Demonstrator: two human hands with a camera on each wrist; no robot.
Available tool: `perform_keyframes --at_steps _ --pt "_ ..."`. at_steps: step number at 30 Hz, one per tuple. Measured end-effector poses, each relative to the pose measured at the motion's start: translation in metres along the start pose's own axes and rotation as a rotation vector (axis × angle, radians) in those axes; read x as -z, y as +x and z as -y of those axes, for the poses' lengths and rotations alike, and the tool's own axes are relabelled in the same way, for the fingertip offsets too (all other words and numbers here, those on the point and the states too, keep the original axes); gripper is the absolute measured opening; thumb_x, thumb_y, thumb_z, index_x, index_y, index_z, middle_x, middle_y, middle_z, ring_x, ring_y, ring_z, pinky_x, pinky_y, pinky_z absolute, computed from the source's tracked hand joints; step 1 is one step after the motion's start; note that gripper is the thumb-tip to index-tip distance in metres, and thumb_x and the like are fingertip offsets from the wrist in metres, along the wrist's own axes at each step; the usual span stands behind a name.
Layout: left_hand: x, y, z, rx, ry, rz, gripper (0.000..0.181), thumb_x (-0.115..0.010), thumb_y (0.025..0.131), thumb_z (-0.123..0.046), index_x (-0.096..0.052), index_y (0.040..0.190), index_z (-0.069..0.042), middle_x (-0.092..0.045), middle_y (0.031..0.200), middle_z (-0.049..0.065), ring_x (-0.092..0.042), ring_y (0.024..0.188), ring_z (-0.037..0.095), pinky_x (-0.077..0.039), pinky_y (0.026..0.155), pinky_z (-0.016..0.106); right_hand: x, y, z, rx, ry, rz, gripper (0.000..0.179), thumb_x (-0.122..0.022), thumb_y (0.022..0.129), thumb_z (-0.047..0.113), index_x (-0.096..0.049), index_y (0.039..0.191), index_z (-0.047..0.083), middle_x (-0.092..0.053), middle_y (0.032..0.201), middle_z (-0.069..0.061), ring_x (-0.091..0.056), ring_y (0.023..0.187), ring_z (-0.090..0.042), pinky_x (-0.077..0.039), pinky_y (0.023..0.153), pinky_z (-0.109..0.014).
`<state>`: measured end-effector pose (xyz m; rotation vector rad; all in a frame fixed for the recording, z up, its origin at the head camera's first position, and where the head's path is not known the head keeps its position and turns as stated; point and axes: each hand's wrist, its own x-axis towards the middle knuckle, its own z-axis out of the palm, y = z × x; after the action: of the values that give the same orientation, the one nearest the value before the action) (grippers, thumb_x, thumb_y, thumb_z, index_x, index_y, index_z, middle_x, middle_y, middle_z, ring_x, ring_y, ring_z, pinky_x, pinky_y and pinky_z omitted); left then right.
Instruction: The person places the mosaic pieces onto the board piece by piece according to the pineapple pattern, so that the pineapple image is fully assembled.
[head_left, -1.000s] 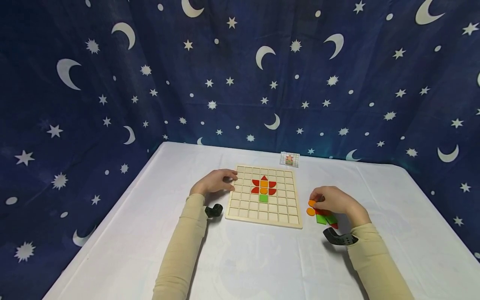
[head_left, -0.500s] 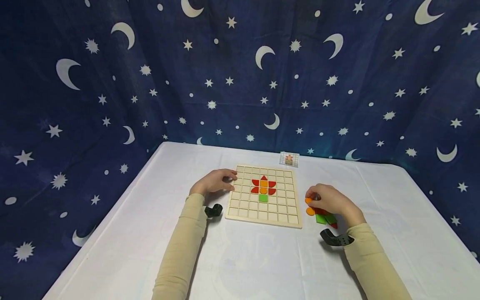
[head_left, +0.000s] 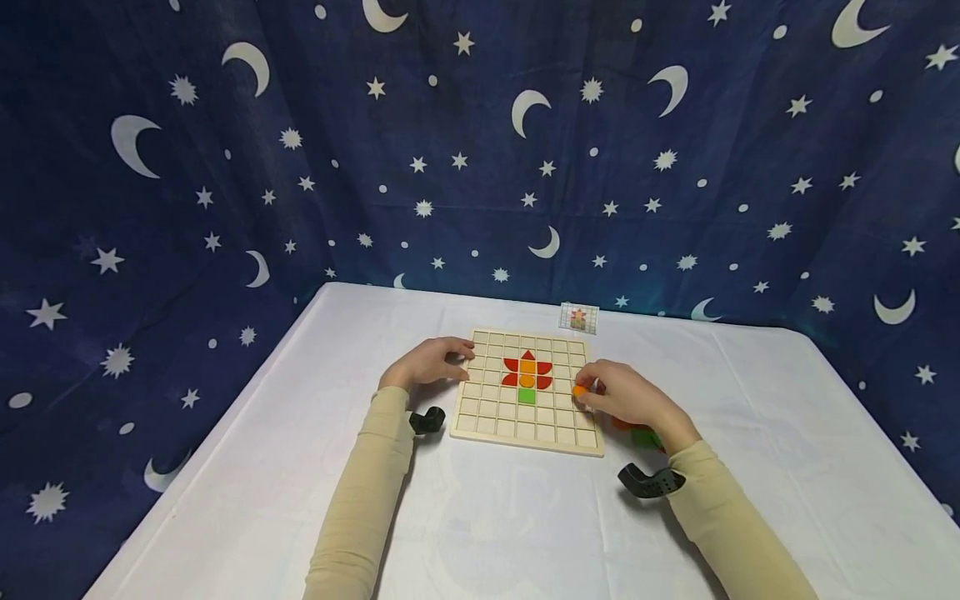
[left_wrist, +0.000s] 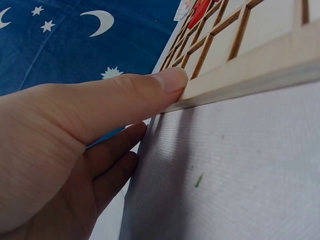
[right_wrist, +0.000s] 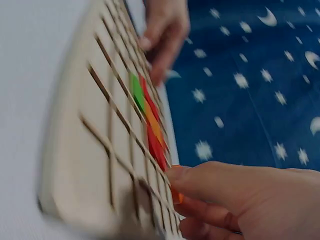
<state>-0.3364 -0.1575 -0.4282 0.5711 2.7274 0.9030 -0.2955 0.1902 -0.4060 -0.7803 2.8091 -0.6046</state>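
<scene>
A wooden grid board (head_left: 498,410) lies on the white cloth. Red pieces (head_left: 543,368) in the shape of petals, a green square (head_left: 527,397), an orange square and an orange disc sit in its cells as a flower. My right hand (head_left: 633,393) holds another orange disc (head_left: 580,391) between thumb and fingers over the board's right side; in the right wrist view the disc's orange edge (right_wrist: 177,194) shows past the thumb. At the board's left edge rests my left hand (head_left: 429,364), thumb extended against the rim in the left wrist view.
Partly behind my right hand lie loose pieces, among them an orange disc (head_left: 621,423) and green ones (head_left: 643,437). A small card (head_left: 579,318) printed with a flower pattern lies beyond the board. A dark blue star-and-moon cloth (head_left: 480,150) hangs behind the table.
My right hand has lifted an orange disc from the loose pieces and moved left, over the board's right edge. The left hand has stayed at the board's left edge.
</scene>
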Motion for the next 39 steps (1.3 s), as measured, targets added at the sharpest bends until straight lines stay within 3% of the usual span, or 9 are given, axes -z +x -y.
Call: perform_keyframes --at_steps 9,21,39 --pt "0.001 -0.001 -0.001 -0.001 -0.002 0.003 0.042 -0.076 0.086 -0.021 -0.067 0.125 -0.010 -0.047 0.149 0.002 -0.036 0.141 0.024 -0.029 0.116 0.040 -0.032 0.028 0.047 0.247 -0.030 -0.062 0.019 -0.070 0.090 0.019 -0.068 0.104 0.007 -0.064 0.094 0.001 -0.056 0.082 -0.013 -0.052 0.075 -0.031" --pt "0.001 0.001 0.001 -0.032 0.026 0.011 0.042 -0.076 0.086 -0.022 -0.066 0.125 -0.010 -0.047 0.148 0.003 -0.037 0.140 0.024 -0.029 0.116 0.039 -0.048 0.046 0.066 0.213 -0.028 -0.109 0.023 -0.071 0.090 0.022 -0.071 0.109 0.008 -0.065 0.099 0.000 -0.062 0.089 -0.015 -0.053 0.082 -0.033" --pt "0.001 0.002 0.003 -0.034 0.017 0.009 0.042 -0.076 0.086 -0.022 -0.067 0.125 -0.009 -0.047 0.148 0.003 -0.037 0.140 0.024 -0.029 0.116 0.039 -0.053 0.050 0.067 0.216 -0.063 -0.125 0.022 -0.071 0.090 0.019 -0.071 0.109 0.009 -0.067 0.101 -0.001 -0.064 0.092 -0.016 -0.054 0.082 -0.034"
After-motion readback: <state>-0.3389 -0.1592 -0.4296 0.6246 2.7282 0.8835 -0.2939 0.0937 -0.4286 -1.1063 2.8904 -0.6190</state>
